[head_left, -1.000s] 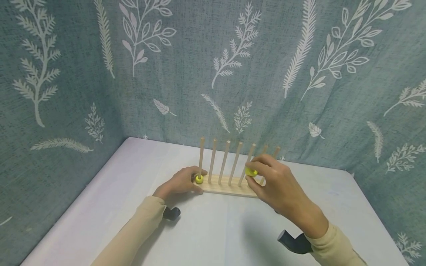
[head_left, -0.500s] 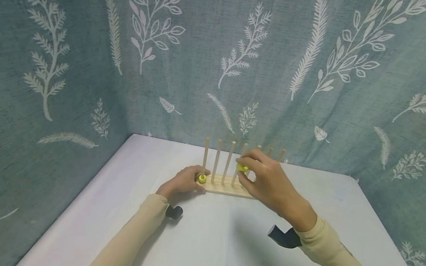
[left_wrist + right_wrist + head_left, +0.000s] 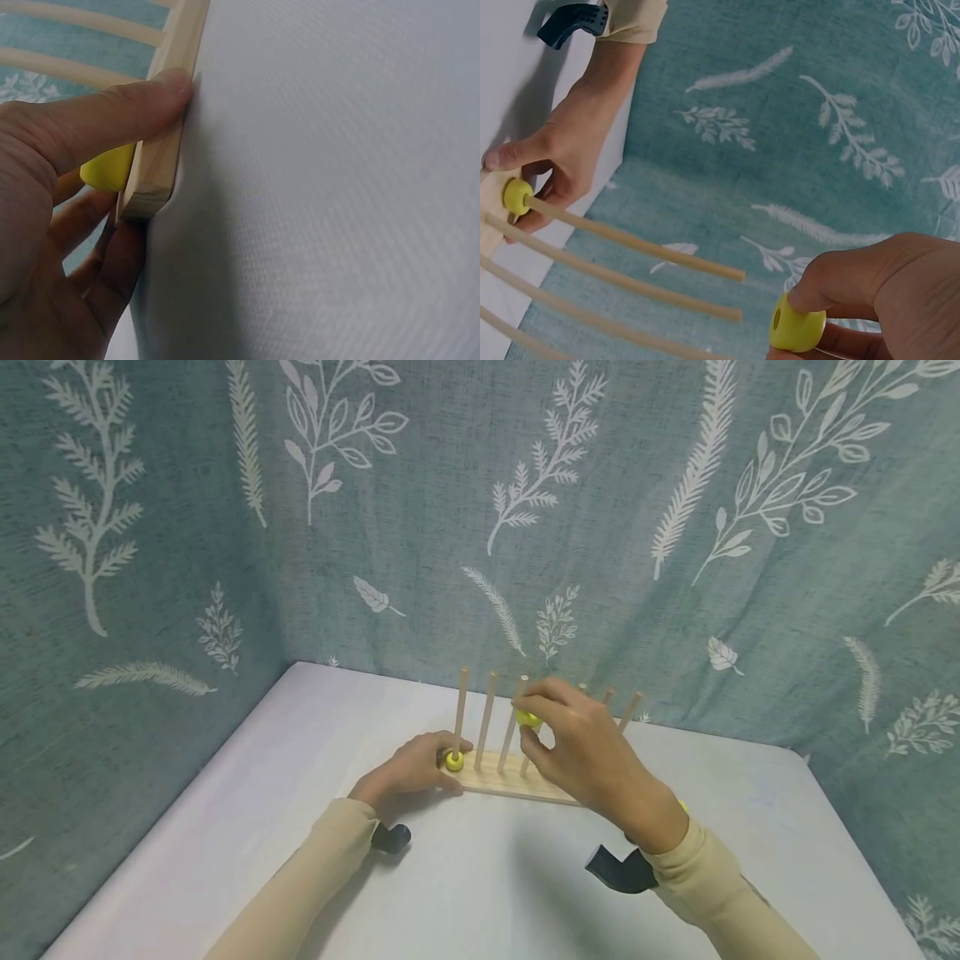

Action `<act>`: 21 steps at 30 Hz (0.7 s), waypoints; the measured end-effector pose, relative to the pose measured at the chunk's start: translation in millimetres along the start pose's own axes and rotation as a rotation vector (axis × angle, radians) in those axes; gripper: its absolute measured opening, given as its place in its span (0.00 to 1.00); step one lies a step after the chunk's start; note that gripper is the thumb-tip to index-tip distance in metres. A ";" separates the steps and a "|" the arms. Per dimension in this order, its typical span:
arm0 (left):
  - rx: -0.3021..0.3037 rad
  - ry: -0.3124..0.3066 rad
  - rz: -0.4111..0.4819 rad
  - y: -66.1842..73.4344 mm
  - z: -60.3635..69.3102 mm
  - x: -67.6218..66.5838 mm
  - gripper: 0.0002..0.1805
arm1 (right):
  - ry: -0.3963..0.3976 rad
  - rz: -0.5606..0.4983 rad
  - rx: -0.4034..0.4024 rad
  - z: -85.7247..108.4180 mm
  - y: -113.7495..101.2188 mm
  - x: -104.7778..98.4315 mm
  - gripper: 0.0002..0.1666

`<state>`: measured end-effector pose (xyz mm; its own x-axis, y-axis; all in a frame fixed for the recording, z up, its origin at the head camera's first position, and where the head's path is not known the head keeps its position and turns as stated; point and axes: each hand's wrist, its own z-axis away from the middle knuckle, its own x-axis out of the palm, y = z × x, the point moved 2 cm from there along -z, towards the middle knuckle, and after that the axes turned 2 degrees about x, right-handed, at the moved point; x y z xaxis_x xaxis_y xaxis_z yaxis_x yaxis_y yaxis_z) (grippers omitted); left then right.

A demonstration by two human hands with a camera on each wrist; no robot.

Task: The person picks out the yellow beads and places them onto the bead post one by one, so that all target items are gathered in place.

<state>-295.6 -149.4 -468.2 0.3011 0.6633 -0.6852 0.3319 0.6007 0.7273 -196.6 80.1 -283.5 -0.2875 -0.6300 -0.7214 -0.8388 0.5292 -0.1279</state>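
Observation:
A wooden base (image 3: 517,787) with several upright pegs lies on the table. My left hand (image 3: 412,767) grips its left end, thumb on the front edge (image 3: 154,161) and fingers behind. Around the foot of the leftmost peg sits a yellow bead (image 3: 454,762), seen also beside the left hand in the right wrist view. Between thumb and fingers my right hand (image 3: 592,747) pinches another yellow bead (image 3: 527,718), near the upper part of the third peg from the left. In the right wrist view this held bead (image 3: 799,324) shows its hole, apart from the peg tips.
Past the right wrist a bit of something yellow (image 3: 683,806) shows on the white table (image 3: 420,893). A patterned teal curtain (image 3: 420,527) hangs behind and at both sides. Dark curved pieces stick out at both wrists. The right hand hides several pegs on the right.
My right hand has moved left along the pegs and slightly up with the pinched bead. The left hand keeps its grip on the base. Something yellow has come into view past the right wrist.

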 end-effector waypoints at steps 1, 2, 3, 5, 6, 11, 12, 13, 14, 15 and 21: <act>0.000 0.000 0.004 0.1 0.0 0.0 0.35 | 0.001 -0.004 -0.001 -1.5 -0.2 1.3 0.16; -0.002 0.000 0.006 0.0 -0.1 0.0 0.35 | 0.003 -0.009 -0.002 -2.9 -0.5 2.5 0.16; -0.004 0.000 0.006 -0.1 0.0 0.1 0.35 | 0.003 -0.011 -0.001 -4.3 -0.9 3.6 0.16; -0.009 0.000 0.008 -0.5 -0.2 0.2 0.35 | 0.003 -0.014 0.002 -6.9 -2.1 5.6 0.16; -0.012 -0.002 0.006 -0.7 -0.4 0.4 0.35 | 0.003 -0.015 0.004 -8.1 -2.6 6.4 0.16; -0.019 -0.006 0.003 -0.9 -1.4 0.8 0.36 | 0.006 -0.018 0.007 -13.5 -2.2 11.0 0.16; -0.021 -0.007 0.000 -1.0 -1.4 0.8 0.36 | 0.005 -0.021 0.007 -14.7 -1.7 12.1 0.16; -0.024 -0.007 0.000 -1.2 -1.3 0.9 0.36 | 0.004 -0.025 0.008 -15.9 -1.2 13.3 0.16; -0.026 -0.007 0.000 -1.2 -1.1 0.9 0.36 | 0.003 -0.029 0.009 -17.1 -0.7 14.3 0.16; -0.027 -0.007 -0.001 -1.3 -0.9 0.9 0.36 | 0.003 -0.032 0.009 -18.3 -0.3 15.2 0.15; -0.024 -0.007 -0.006 -1.2 -0.4 0.0 0.36 | 0.020 -0.016 -0.003 -26.2 -0.8 18.8 0.15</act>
<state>-296.3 -149.9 -469.1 0.3052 0.6567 -0.6897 0.3119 0.6154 0.7239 -213.5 53.0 -279.2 -0.2829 -0.6497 -0.7055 -0.8449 0.5170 -0.1373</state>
